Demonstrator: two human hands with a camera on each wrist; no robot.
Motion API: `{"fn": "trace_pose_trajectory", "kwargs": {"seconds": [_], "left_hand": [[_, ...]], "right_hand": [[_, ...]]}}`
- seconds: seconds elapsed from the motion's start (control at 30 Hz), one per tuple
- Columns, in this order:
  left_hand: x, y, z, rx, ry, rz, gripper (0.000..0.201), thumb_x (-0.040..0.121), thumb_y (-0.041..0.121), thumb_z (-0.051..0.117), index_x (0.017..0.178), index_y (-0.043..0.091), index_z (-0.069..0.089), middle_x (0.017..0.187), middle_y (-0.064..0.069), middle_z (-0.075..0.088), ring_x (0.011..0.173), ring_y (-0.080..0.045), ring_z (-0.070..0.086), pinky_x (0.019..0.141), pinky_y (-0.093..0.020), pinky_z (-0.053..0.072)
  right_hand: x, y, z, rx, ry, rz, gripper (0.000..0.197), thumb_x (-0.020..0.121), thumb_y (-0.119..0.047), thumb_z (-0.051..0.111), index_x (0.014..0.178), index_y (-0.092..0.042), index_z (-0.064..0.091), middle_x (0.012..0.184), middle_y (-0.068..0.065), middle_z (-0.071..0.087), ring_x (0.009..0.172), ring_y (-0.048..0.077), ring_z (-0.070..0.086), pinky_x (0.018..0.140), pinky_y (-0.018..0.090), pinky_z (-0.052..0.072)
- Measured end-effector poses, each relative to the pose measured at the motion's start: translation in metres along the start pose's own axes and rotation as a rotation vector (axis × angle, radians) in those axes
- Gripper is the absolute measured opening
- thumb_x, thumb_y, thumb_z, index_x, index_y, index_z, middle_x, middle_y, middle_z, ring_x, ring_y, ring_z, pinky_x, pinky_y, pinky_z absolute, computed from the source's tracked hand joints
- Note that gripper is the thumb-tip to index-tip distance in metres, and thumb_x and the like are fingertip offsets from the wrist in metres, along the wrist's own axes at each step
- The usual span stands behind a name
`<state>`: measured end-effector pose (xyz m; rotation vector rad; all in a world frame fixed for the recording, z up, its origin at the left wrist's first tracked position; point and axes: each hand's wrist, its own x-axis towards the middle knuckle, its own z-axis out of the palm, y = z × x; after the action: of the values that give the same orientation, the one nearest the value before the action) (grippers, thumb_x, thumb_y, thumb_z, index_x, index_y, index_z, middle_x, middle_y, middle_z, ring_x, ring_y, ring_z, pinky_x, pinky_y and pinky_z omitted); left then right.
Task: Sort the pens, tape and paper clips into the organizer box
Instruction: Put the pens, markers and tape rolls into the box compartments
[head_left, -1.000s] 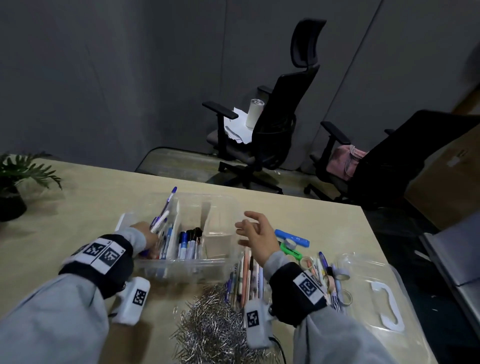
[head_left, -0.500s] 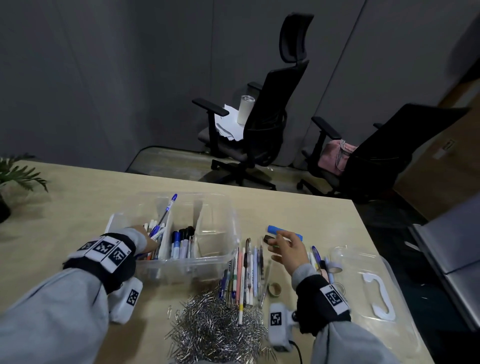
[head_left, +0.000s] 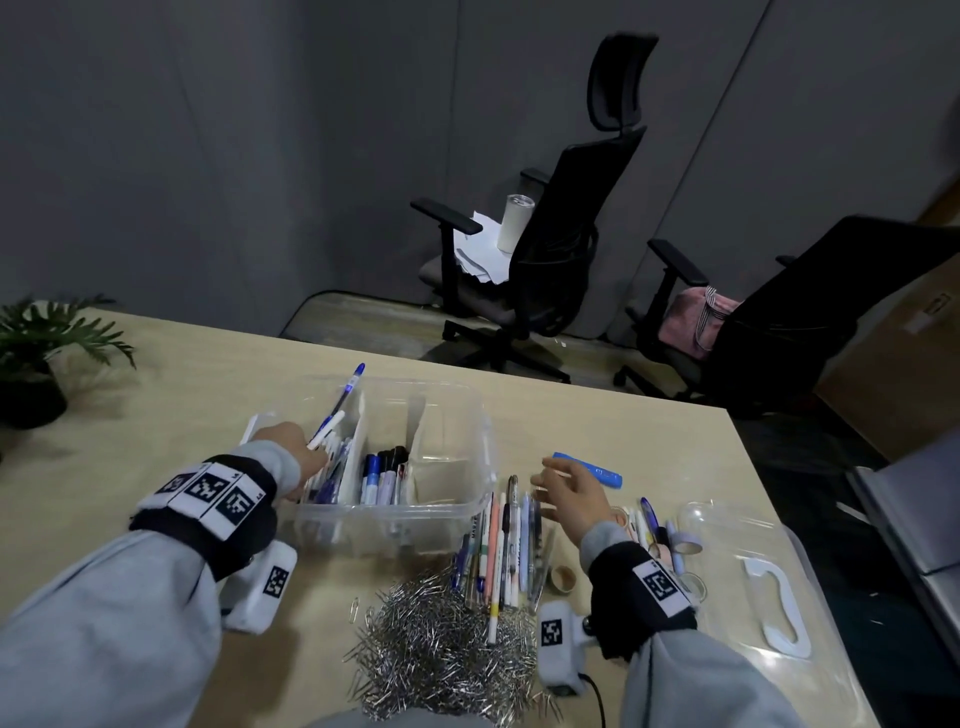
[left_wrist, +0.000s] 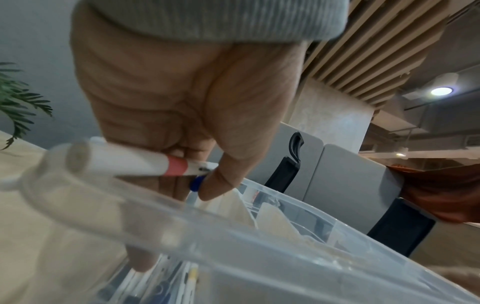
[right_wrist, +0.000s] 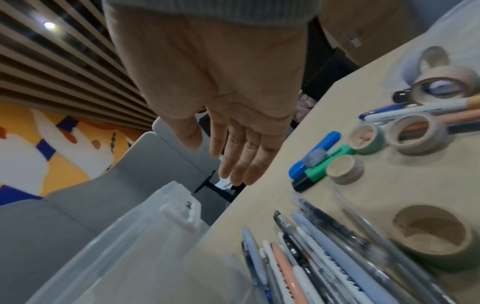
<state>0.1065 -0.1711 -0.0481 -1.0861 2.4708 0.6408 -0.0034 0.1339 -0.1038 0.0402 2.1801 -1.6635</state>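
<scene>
The clear organizer box (head_left: 452, 514) stands mid-table, with pens upright in its left compartments. My left hand (head_left: 314, 457) reaches into the far-left compartment. In the left wrist view my left hand (left_wrist: 197, 170) pinches a white pen with a pink band (left_wrist: 130, 162) over the box rim (left_wrist: 233, 244). My right hand (head_left: 543, 486) hovers flat above the loose pens (head_left: 511, 540) beside the box. In the right wrist view my right hand (right_wrist: 228, 164) has straight fingers and holds nothing. Paper clips (head_left: 447, 649) are heaped in front. Tape rolls (right_wrist: 415, 131) lie to the right.
A blue marker (head_left: 592, 470) and a green one (right_wrist: 330, 162) lie beyond my right hand. The clear box lid (head_left: 769, 597) rests at the table's right edge. A potted plant (head_left: 36, 358) stands far left. Two office chairs (head_left: 550, 249) are behind the table.
My right hand has moved from the box's right wall out over the loose pens near the blue marker. My left hand stays in the left compartment with the pen.
</scene>
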Motion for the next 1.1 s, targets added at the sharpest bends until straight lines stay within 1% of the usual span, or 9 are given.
{"fn": "trace_pose_trajectory", "kwargs": {"seconds": [0.13,0.27,0.47,0.57,0.67,0.73,0.83,0.97,1.1], "left_hand": [[-0.010,0.003,-0.003,-0.024,0.035,-0.003,0.026,0.089,0.029,0.055,0.075,0.007,0.058,0.068,-0.008,0.060,0.064,-0.024,0.060,0.056,-0.024,0.043],[-0.017,-0.001,-0.009,-0.051,0.016,-0.018,0.032,0.091,0.033,0.054,0.073,0.007,0.058,0.063,-0.006,0.059,0.056,-0.021,0.056,0.053,-0.025,0.040],[-0.028,-0.006,-0.023,-0.086,-0.039,-0.024,0.032,0.091,0.029,0.056,0.088,-0.001,0.066,0.078,-0.014,0.073,0.079,-0.027,0.071,0.082,-0.036,0.055],[-0.032,-0.005,-0.028,-0.023,-0.020,-0.026,0.026,0.089,0.024,0.058,0.086,0.000,0.066,0.075,-0.012,0.073,0.070,-0.025,0.071,0.079,-0.034,0.056],[-0.031,-0.003,-0.029,0.093,0.000,-0.024,0.022,0.088,0.023,0.059,0.084,0.003,0.065,0.069,-0.007,0.073,0.063,-0.021,0.070,0.066,-0.029,0.055],[-0.030,-0.002,-0.028,0.178,-0.013,-0.025,0.017,0.085,0.019,0.063,0.088,0.003,0.067,0.072,-0.005,0.072,0.066,-0.019,0.069,0.057,-0.025,0.051],[-0.023,-0.002,-0.023,0.257,-0.018,-0.024,0.024,0.082,0.025,0.068,0.088,0.002,0.070,0.074,-0.003,0.070,0.068,-0.017,0.068,0.058,-0.024,0.052],[-0.009,0.002,-0.022,0.012,0.105,0.008,0.036,0.084,0.034,0.066,0.080,-0.002,0.070,0.072,-0.011,0.070,0.066,-0.025,0.068,0.072,-0.034,0.058],[0.004,0.010,-0.020,-0.248,0.138,0.072,0.036,0.088,0.030,0.062,0.081,-0.005,0.057,0.081,-0.015,0.070,0.070,-0.029,0.068,0.076,-0.039,0.056]], "right_hand": [[-0.004,-0.016,0.015,-0.091,-0.085,-0.160,0.028,0.095,-0.024,0.055,0.122,-0.031,0.057,0.116,0.002,0.063,0.107,0.017,0.061,0.093,0.037,0.051],[-0.006,-0.021,0.026,-0.132,-0.139,-0.191,0.035,0.095,-0.024,0.055,0.130,-0.028,0.052,0.123,0.003,0.061,0.114,0.018,0.057,0.099,0.040,0.049],[-0.006,-0.013,0.027,-0.161,-0.124,-0.136,0.028,0.095,-0.026,0.054,0.123,-0.028,0.053,0.116,0.001,0.064,0.105,0.018,0.061,0.094,0.041,0.052],[-0.006,-0.009,0.025,-0.170,-0.119,-0.116,0.022,0.095,-0.023,0.053,0.117,-0.028,0.054,0.109,0.000,0.066,0.101,0.019,0.064,0.090,0.042,0.054],[-0.006,-0.007,0.022,-0.168,-0.106,-0.091,0.023,0.095,-0.019,0.053,0.117,-0.022,0.055,0.105,0.005,0.067,0.098,0.018,0.065,0.089,0.039,0.054],[-0.006,-0.005,0.021,-0.166,-0.104,-0.078,0.020,0.095,-0.018,0.053,0.114,-0.021,0.055,0.105,0.007,0.067,0.094,0.018,0.067,0.087,0.038,0.054],[-0.006,-0.004,0.019,-0.160,-0.112,-0.070,0.017,0.094,-0.016,0.053,0.111,-0.019,0.056,0.104,0.009,0.069,0.089,0.019,0.068,0.079,0.033,0.053],[-0.006,0.000,0.010,-0.158,-0.126,-0.053,0.014,0.095,-0.017,0.052,0.109,-0.020,0.056,0.101,0.005,0.068,0.087,0.017,0.067,0.071,0.028,0.053],[0.001,0.009,-0.002,-0.179,-0.061,-0.015,0.016,0.095,-0.020,0.052,0.111,-0.020,0.057,0.100,0.003,0.066,0.089,0.019,0.066,0.083,0.040,0.055]]}}
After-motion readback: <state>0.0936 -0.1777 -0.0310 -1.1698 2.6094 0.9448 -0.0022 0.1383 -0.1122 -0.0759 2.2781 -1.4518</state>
